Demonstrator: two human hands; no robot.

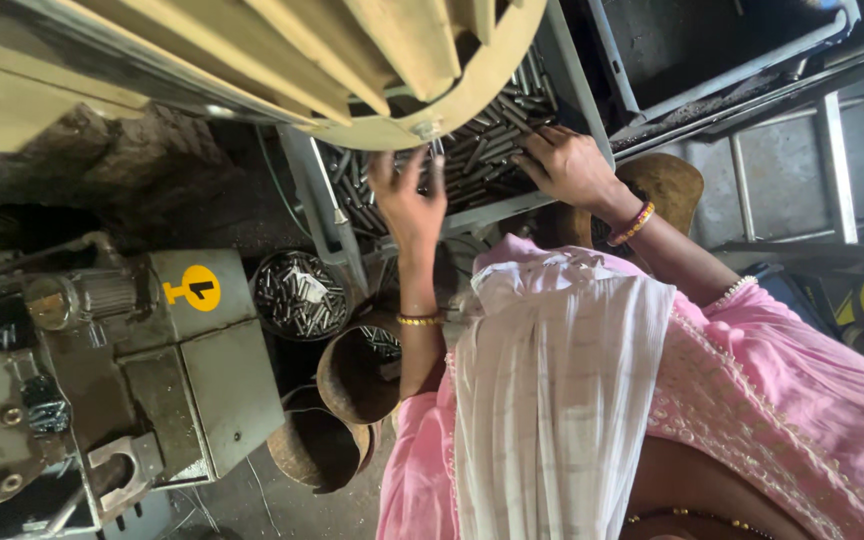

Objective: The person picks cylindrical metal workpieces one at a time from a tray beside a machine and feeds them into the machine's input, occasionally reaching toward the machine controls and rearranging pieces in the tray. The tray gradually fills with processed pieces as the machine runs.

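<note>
Nearest to the person are a pink dress and a white scarf (552,400). Just to the left sit two rusty bowls (357,375), and a little farther left is a round tin (300,293) full of short metal pins. A green machine box (207,370) stands at the left.

Farther out, both arms reach forward to a grey tray (507,208) filled with metal pins (482,150). The pins lie flat in a heap, most of them slanting from near left to far right. The left hand (407,200) is at the near left edge of the heap, fingers spread wide, tips touching the pins. The right hand (567,165) is a bit farther in and to the right, lying on the pins with fingers bent down. I cannot tell if it grips any.

Farthest away, a big tan wheel guard (432,90) hangs over the tray.
</note>
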